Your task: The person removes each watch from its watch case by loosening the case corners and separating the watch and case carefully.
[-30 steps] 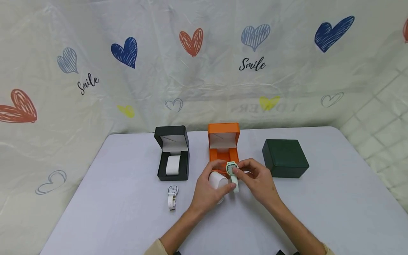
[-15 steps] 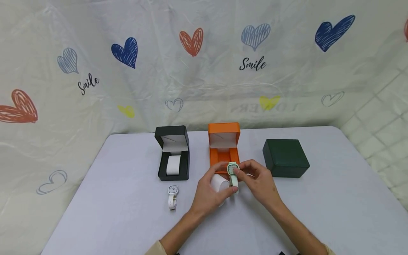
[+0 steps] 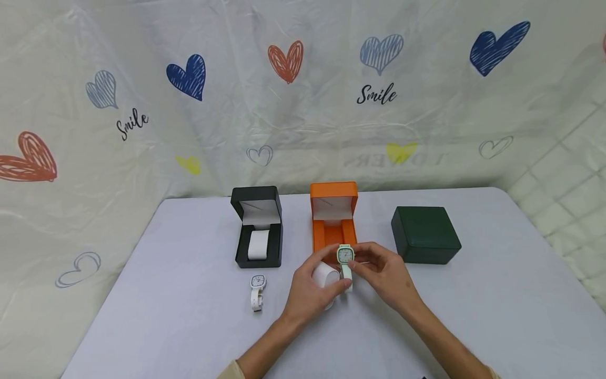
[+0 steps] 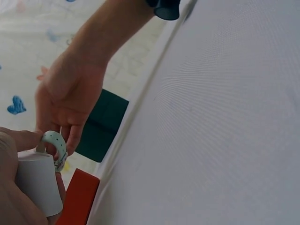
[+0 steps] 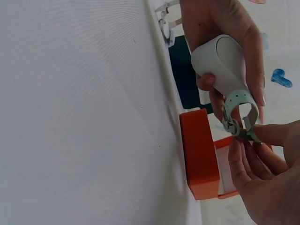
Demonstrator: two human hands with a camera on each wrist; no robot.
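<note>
In the head view my left hand (image 3: 305, 289) grips a white watch cushion (image 3: 325, 275) in its curled fingers. Its thumb and fingertips also reach the strap of a mint-green watch (image 3: 345, 256), just right of the cushion. My right hand (image 3: 385, 273) pinches that watch near its case. Seen from the right wrist, the mint strap (image 5: 240, 98) is curved into a loop beside the cushion's end (image 5: 230, 51), and looks apart from being wrapped round it. Both hands are just in front of an orange watch box (image 3: 333, 197), whose lid is up; its front is partly hidden.
Left of the orange box, a black watch box (image 3: 240, 247) stands with its lid up and a white cushion (image 3: 258, 245) inside. A white watch (image 3: 257, 292) lies in front of it. A closed dark green box (image 3: 426, 234) is on the right. Behind the table (image 3: 189, 316) hangs a heart-printed sheet (image 3: 312, 116).
The mint watch has come slightly down toward me. My right thumb has slid from the watch face to its lower edge, so the face shows. Boxes and white watch stay put.
</note>
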